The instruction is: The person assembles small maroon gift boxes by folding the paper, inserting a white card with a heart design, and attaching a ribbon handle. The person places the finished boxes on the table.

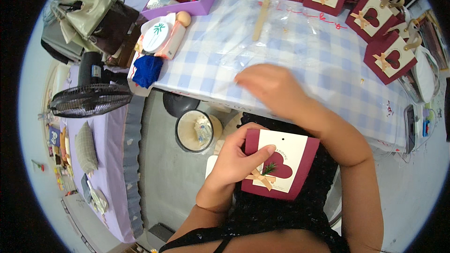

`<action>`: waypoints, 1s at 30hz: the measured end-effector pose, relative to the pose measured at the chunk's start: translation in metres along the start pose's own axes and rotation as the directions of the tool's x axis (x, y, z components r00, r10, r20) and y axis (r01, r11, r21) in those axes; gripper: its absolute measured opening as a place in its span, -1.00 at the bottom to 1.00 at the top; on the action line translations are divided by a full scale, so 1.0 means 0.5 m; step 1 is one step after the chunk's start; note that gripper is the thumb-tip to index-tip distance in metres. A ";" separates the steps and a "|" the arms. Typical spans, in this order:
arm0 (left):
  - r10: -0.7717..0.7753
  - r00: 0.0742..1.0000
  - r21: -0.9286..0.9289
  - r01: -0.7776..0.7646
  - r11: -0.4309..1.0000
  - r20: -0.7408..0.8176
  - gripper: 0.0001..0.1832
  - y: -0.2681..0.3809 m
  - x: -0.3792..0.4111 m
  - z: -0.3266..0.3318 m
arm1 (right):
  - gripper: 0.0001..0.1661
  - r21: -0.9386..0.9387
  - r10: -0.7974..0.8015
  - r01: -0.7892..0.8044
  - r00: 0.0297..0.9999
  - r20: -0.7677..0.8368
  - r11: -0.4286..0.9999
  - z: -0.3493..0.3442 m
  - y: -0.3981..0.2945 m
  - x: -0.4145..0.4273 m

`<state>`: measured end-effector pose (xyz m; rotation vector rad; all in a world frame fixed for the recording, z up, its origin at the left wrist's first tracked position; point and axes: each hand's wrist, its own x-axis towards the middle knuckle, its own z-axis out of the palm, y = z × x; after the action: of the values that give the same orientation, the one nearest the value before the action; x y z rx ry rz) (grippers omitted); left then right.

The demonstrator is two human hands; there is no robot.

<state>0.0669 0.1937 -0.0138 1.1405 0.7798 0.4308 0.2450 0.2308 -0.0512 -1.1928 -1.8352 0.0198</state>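
Observation:
My left hand grips a maroon gift box by its left side, thumb across the front. The box is held over my lap and carries a cream card with a heart cut-out, a tan ribbon bow and a green sprig. A small dark hole shows near the card's top edge. My right hand, blurred, is over the table's near edge with its fingers pointing left; whether it pinches something small cannot be made out. Similar maroon boxes stand along the table's right and back, several with ribbon handles.
A blue-checked tablecloth under clear plastic bears a wooden stick and a brass-coloured fastener. At left sit a purple box, a tissue pack and a blue mesh puff. A fan and a waste bin stand nearby.

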 end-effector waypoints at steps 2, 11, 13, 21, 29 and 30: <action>0.060 0.998 -0.007 -0.060 0.998 -0.030 -0.74 0.006 0.008 0.009 | -0.84 0.171 0.384 -0.364 0.917 -0.105 0.916 -0.090 -0.021 0.021; 0.300 0.953 0.119 -0.295 0.948 -0.028 -0.77 0.064 0.123 0.109 | -0.72 0.625 0.665 -0.401 0.698 -0.265 0.670 -0.348 -0.061 -0.022; 0.353 0.935 0.128 -0.351 0.927 0.008 -0.76 0.067 0.153 0.139 | -0.72 0.642 0.670 -0.412 0.709 -0.220 0.646 -0.369 -0.072 -0.039; 0.305 0.946 0.088 -0.315 0.945 0.113 -0.74 0.078 0.186 0.224 | -0.87 0.506 0.640 -0.447 0.701 -0.314 0.738 -0.410 -0.074 -0.073; 0.295 0.949 0.059 -0.303 0.951 0.109 -0.75 0.076 0.181 0.236 | -0.70 0.415 0.634 -0.518 0.743 -0.216 0.748 -0.422 -0.065 -0.068; 0.292 0.950 0.060 -0.299 0.952 0.110 -0.75 0.076 0.182 0.237 | -0.72 0.419 0.633 -0.515 0.744 -0.216 0.748 -0.424 -0.066 -0.068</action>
<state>0.2184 0.1928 0.0153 1.3469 0.5418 0.5934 0.3717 0.0968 0.0637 -1.3773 -1.0334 0.4383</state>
